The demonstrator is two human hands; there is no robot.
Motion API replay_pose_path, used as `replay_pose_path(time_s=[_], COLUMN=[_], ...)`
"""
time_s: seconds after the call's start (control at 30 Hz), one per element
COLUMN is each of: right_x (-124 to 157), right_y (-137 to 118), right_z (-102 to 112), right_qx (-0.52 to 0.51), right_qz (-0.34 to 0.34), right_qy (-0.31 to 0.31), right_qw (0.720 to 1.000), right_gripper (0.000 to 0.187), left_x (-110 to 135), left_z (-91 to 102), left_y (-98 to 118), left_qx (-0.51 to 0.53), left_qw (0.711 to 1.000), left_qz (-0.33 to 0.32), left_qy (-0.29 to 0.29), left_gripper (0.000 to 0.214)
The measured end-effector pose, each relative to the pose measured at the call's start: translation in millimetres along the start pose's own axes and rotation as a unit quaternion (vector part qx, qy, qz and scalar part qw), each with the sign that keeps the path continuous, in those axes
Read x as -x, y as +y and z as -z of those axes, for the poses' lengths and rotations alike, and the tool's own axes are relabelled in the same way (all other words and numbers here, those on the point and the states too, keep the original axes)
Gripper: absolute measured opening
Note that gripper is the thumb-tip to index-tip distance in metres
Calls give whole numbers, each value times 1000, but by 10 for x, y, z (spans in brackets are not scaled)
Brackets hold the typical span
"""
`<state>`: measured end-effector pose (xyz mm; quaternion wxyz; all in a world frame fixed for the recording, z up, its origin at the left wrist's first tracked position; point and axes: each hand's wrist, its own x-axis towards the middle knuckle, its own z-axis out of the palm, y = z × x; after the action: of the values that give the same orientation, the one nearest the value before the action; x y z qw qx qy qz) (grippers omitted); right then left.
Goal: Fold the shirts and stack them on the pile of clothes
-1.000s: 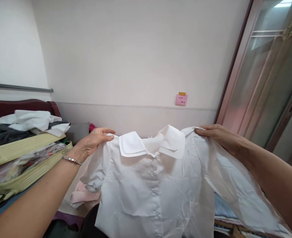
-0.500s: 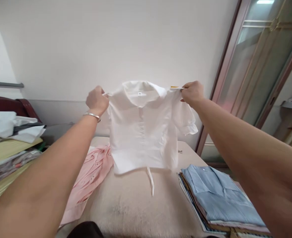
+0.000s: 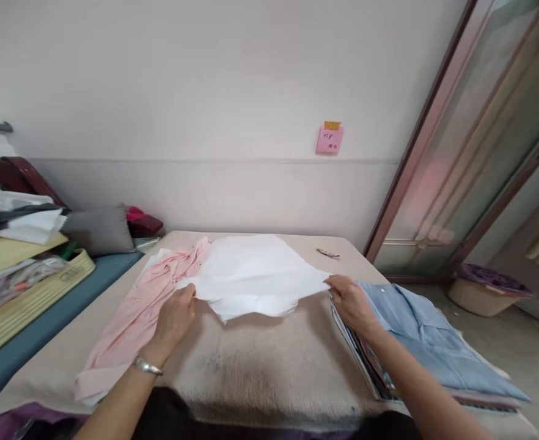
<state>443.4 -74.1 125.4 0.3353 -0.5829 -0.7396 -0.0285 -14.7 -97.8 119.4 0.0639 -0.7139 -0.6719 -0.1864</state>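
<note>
I'm pinching opp. sides of white garment [image 3: 255,272] w/ L hand [image 3: 176,318] & R hand [image 3: 352,307], fingers [image 3: 189,293] narrow, prob. so it spreads taut over tabletop [image 3: 260,363]

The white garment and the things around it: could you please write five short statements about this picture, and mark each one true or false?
1. The left hand and the right hand both grip the white garment. True.
2. The bracelet is on the right wrist. False: the bracelet is on the left wrist.
3. The blue garment lies on top of the stack at the right. True.
4. The pink garment lies to the right of the white garment. False: the pink garment lies to its left.
5. The pink note is stuck on the wall. True.
</note>
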Motion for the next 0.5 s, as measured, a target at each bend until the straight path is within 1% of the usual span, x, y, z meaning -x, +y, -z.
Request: replay_pose_path(time_s=[0.07, 0.13, 0.17, 0.2, 0.27, 0.3, 0.37, 0.43, 0.47, 0.5], right_x=[209, 394, 482, 570, 746, 832, 991, 1107, 1143, 1162], right_y=[124, 165, 157, 132, 40, -20, -143, -246, -285, -314], right_z=[-280, -429, -463, -480, -491, -503, -575, -727, -827, -935], right_qx=[50, 102, 121, 135, 158, 168, 146, 52, -9, -66], right_qz=[-2, -11, -16, -21, -47, -74, -147, -208, -225, -234], right_qy=[-97, -173, -198, -208, -188, -168, -144, -153, -158, -156], right_qw=[994, 979, 973, 969, 968, 969, 968, 965, 961, 957], right_gripper=[33, 31, 30, 30, 31, 31, 23, 11, 13, 18], left_x=[116, 233, 295, 360, 495, 560, 672, 736, 743, 736], left_z=[-314, -476, -508, -517, -503, -500, -538, -644, -715, -789], left_y=[-22, 1, 29, 67, 160, 206, 279, 314, 320, 324], left_qx=[-11, -2, 6, 10, 1, -8, -8, 48, 92, 140], left_qw=[995, 986, 982, 981, 986, 990, 991, 979, 968, 954], left_qz=[-15, -38, -48, -52, -39, -18, 60, 150, 189, 221], left_qy=[-94, -163, -181, -186, -162, -142, -120, -128, -138, -144], left_gripper=[27, 33, 36, 38, 38, 33, 19, 6, 5, 10])
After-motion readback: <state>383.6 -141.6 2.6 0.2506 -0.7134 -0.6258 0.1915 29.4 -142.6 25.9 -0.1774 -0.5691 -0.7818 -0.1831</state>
